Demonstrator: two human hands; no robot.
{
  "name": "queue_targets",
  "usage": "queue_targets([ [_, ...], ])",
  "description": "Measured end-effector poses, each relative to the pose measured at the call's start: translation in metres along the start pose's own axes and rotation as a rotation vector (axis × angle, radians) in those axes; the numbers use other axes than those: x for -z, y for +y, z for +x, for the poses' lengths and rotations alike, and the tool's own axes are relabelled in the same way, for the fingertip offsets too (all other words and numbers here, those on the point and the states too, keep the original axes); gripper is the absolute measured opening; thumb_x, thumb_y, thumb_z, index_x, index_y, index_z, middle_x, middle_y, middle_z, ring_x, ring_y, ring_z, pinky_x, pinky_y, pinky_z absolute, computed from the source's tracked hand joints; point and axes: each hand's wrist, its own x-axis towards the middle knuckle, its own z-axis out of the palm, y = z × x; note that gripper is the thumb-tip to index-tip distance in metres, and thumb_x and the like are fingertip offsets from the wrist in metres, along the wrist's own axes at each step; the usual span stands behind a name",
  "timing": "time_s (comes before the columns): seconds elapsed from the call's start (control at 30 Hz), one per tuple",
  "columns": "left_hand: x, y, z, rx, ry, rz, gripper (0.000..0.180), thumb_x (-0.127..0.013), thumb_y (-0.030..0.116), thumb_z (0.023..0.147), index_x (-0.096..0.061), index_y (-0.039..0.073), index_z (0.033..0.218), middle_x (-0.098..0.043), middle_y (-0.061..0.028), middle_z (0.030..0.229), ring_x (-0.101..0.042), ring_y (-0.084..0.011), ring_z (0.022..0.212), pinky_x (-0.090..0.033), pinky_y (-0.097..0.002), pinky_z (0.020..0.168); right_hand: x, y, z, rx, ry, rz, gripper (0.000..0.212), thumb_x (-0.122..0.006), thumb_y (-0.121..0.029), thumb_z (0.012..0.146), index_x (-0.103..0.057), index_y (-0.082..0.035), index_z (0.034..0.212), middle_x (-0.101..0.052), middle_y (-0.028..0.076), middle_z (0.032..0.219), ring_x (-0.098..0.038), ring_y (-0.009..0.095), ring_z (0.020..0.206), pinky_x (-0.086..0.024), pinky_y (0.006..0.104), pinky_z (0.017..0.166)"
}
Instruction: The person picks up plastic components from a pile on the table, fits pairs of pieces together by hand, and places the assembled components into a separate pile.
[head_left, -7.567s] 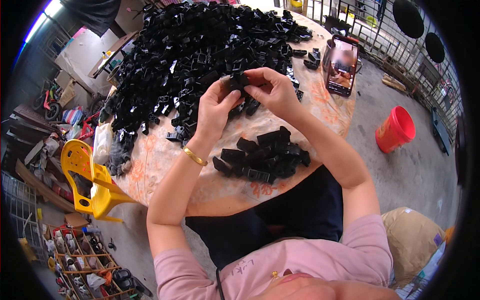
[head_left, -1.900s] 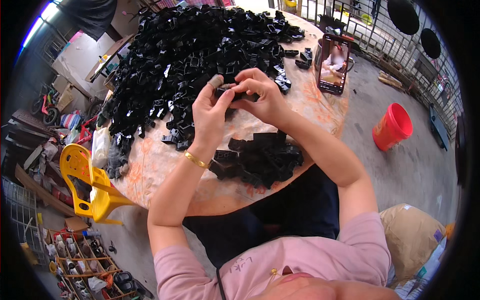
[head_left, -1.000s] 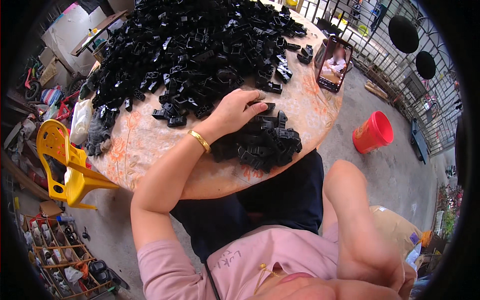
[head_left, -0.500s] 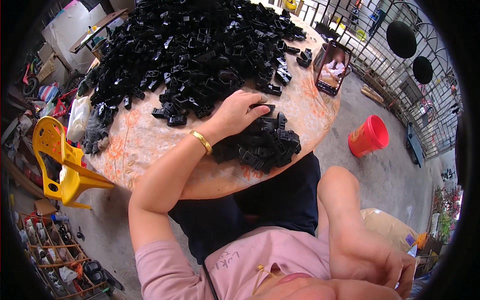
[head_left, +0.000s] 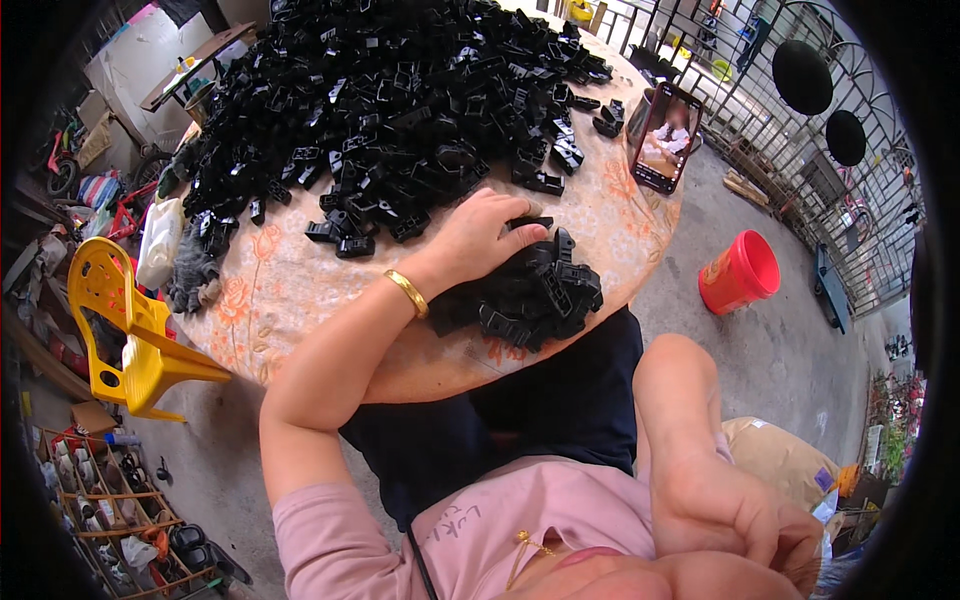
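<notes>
My left hand (head_left: 487, 235), with a gold bangle on its wrist, rests over the near side of the table. Its thumb and forefinger close around a small black plastic part (head_left: 541, 221). Right beside and below it lies a small pile of similar black plastic parts (head_left: 545, 298), close to the table's near edge. Beyond the hand spreads a large heap of the same parts (head_left: 380, 110). My right hand (head_left: 735, 515) is raised off the table at the lower right, close to my face. Its fingers are curled in, and nothing shows in them.
A patterned cloth covers the round table (head_left: 300, 300). At its right edge stands a phone (head_left: 666, 140) with a lit screen. A red bucket (head_left: 738, 273) is on the floor to the right, a yellow chair (head_left: 140, 330) to the left. A shoe rack (head_left: 115, 500) stands at lower left.
My left hand has shifted slightly to the right over the small pile. The fingers of my right hand have curled further in.
</notes>
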Motion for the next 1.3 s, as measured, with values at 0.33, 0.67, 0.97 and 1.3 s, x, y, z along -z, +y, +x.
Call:
queue_targets([
  [0.33, 0.001, 0.015, 0.005, 0.034, -0.067, -0.066, 0.033, -0.055, 0.032, 0.086, -0.055, 0.0, 0.081, -0.055, -0.0135, 0.078, -0.051, -0.0267, 0.077, -0.043, -0.0348, 0.069, -0.005, 0.01, -0.003, 0.383, 0.114, 0.371, 0.035, -0.025, -0.002, 0.091, -0.041, 0.004, 0.121, -0.046, 0.014, 0.12, -0.039, 0.019, 0.118, -0.042, 0.0271, 0.085],
  [0.67, -0.008, 0.023, 0.001, 0.116, -0.136, -0.15, 0.034, -0.053, 0.033, 0.087, -0.061, 0.001, 0.083, -0.055, -0.0174, 0.073, -0.054, -0.0322, 0.074, -0.042, -0.0386, 0.067, 0.002, 0.011, -0.004, -0.009, 0.212, 0.595, 0.036, -0.027, 0.003, 0.087, -0.047, -0.001, 0.116, -0.05, 0.01, 0.113, -0.042, 0.017, 0.114, -0.04, 0.0287, 0.087],
  [0.97, -0.004, 0.001, -0.016, 0.455, -0.105, -0.488, 0.029, -0.055, 0.029, 0.088, -0.061, 0.0, 0.09, -0.059, -0.0119, 0.068, -0.054, -0.0175, 0.065, -0.042, -0.0293, 0.06, 0.014, 0.017, -0.032, -0.307, 0.279, 0.091, 0.038, -0.069, -0.02, 0.075, -0.054, -0.019, 0.11, -0.049, -0.002, 0.096, -0.048, 0.009, 0.072, -0.042, 0.0219, 0.058],
  [1.3, -0.001, -0.003, 0.007, 0.004, 0.093, -0.027, 0.029, -0.063, 0.008, 0.077, -0.057, -0.001, 0.104, -0.054, -0.0134, 0.107, -0.056, -0.0259, 0.09, -0.047, -0.0307, 0.078, 0.155, 0.114, -0.169, -1.293, -1.285, -1.018, 0.064, -0.07, -0.041, 0.07, -0.049, -0.012, 0.123, -0.049, 0.019, 0.114, -0.053, 0.035, 0.101, -0.044, 0.0384, 0.087],
])
